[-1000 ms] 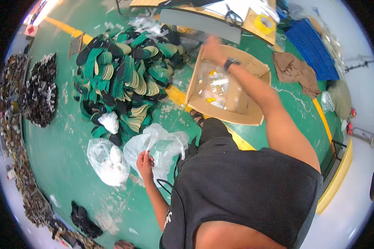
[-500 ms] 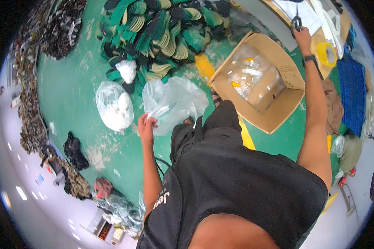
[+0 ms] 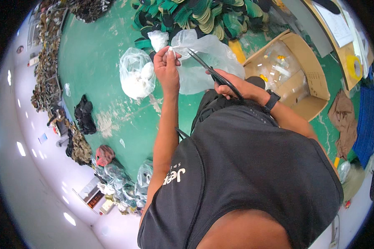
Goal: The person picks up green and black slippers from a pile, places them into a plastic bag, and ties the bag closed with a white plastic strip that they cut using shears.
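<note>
Touching left hand (image 3: 167, 66): clear bag (image 3: 203, 62)

Green floor (image 3: 99, 62): pile of green and tan pieces (image 3: 195, 16) at its far edge, open cardboard box (image 3: 307, 79) right of it. White-filled bag (image 3: 135, 74) lies mid-floor; brown cloth (image 3: 343, 120) near the floor's right edge.
</note>
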Motion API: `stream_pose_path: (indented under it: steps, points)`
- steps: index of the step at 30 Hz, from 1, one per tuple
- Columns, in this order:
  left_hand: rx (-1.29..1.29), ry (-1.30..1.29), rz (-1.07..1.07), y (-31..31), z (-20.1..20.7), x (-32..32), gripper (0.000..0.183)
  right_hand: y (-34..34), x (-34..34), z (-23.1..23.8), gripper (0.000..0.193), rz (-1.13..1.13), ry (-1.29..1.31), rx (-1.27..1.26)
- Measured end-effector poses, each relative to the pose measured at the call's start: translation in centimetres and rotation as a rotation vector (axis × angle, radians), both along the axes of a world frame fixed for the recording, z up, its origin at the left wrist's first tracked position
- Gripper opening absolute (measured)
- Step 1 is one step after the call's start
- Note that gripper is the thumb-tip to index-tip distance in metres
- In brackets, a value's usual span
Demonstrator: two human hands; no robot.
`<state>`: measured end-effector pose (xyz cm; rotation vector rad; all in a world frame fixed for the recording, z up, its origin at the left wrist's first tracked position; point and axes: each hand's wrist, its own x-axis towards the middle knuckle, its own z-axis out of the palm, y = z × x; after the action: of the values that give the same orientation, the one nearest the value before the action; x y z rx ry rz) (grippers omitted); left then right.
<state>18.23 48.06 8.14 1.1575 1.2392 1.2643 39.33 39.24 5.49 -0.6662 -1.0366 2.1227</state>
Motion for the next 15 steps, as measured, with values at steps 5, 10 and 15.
stream_pose_path:
  steps: [5,10,15]
  points:
    - [0.096,0.023,0.117,-3.1,0.6,-1.0,0.017,-0.2,-2.6,0.9,0.082,0.107,-0.100,0.053]
    - [0.164,0.167,0.203,-5.8,0.0,-2.1,0.016,0.1,-5.4,1.8,0.084,0.097,-0.140,0.157]
    - [0.162,0.146,0.194,-7.2,0.0,-1.6,0.016,-0.6,-6.4,2.2,0.063,0.031,-0.098,0.089]
